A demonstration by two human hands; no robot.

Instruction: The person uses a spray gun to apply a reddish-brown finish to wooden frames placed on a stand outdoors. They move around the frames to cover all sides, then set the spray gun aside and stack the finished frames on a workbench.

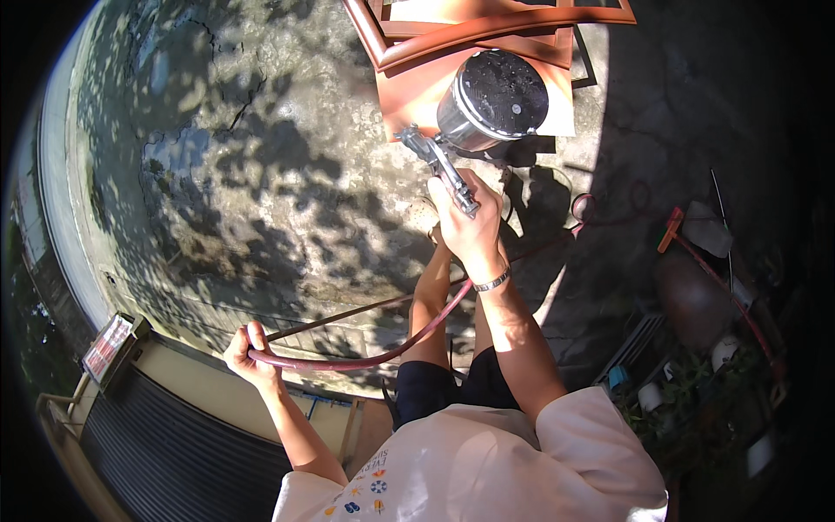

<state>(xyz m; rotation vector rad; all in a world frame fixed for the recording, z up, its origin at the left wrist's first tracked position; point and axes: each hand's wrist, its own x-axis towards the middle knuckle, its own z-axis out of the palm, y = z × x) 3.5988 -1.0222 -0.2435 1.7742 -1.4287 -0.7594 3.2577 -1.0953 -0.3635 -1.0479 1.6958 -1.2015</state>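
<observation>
My right hand (474,217) is wrapped round the handle of a metal spray gun (441,165), held out in front of me. A round pot with a black, speckled lid (503,91) and shiny metal side is at the gun's front, seen from above. Out to the left, my left hand (252,352) is closed on a loop of reddish air hose (374,358). The hose bows across in front of my legs toward my right wrist. Beyond the pot lies an orange-brown panel (409,96) with a frame (487,33) of the same colour over it.
Cracked concrete ground (261,157) with dappled shade spreads ahead and left. More hose coils (584,209) lie on the right. An orange-headed long-handled tool (670,230), potted plants (696,391) and white containers stand at the right. A dark ribbed shutter (183,435) is at the lower left.
</observation>
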